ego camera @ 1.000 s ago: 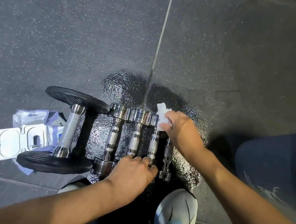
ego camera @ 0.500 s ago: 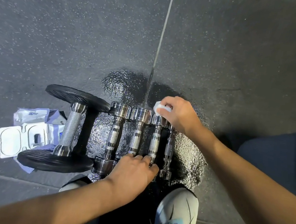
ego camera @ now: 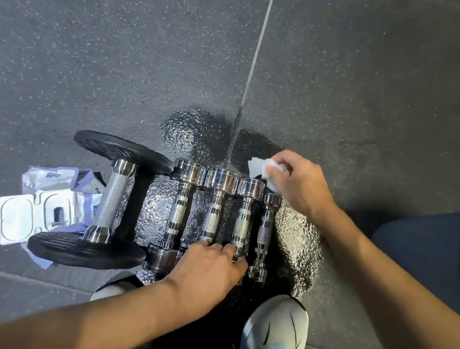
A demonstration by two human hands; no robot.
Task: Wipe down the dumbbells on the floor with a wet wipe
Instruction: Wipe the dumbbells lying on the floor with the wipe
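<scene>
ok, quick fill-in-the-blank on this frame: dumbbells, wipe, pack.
1. Beside the black-plate dumbbell lie ___ chrome dumbbells.
2. The right hand grips the wet wipe, which is ___ in colour.
3. The wipes pack lies with its lid ___.
4. The left hand grips the chrome dumbbells' near ends and holds ___ wipe.
Missing: four; white; open; no.

Slid the right hand (ego camera: 300, 183), wipe (ego camera: 260, 168) pinched, off the dumbbells' (ego camera: 243, 223) handles and out past their far heads, slightly rightward.
</scene>
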